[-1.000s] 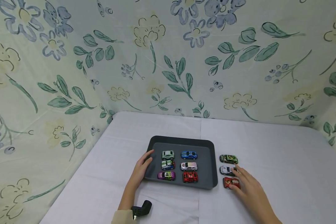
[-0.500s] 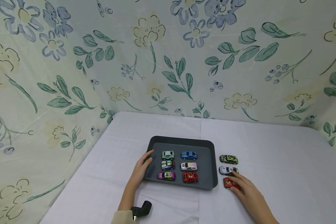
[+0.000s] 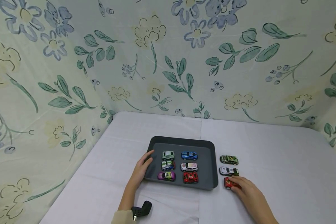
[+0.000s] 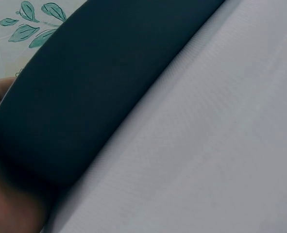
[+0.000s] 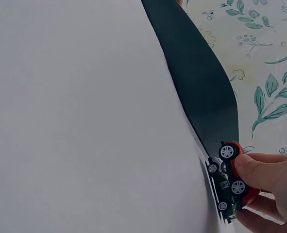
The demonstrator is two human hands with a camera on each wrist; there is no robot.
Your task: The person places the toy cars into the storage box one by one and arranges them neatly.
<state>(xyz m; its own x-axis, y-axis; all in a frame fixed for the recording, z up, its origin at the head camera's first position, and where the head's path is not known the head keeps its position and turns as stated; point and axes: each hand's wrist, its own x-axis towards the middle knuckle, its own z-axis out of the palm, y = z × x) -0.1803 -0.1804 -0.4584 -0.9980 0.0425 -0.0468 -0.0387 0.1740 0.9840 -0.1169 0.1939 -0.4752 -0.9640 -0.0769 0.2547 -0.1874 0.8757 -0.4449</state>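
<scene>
My right hand pinches a red toy car on the cloth right of the tray, thumb on its near side and fingers across the far side. The right wrist view shows the wheels of this red car under the thumb. Just beyond it lie a white toy car and a green patterned toy car. My left hand grips the left edge of the dark grey tray, fingertips over the rim. In the left wrist view the tray's outer wall fills much of the picture.
Inside the tray stand two columns of toy cars, among them a blue one, a purple one and a red one with black windows. White cloth covers the table. Flowered fabric hangs behind and at the sides.
My right hand has drawn in from over the white and red cars and closed its fingers on the red car. My left hand and the tray stay put.
</scene>
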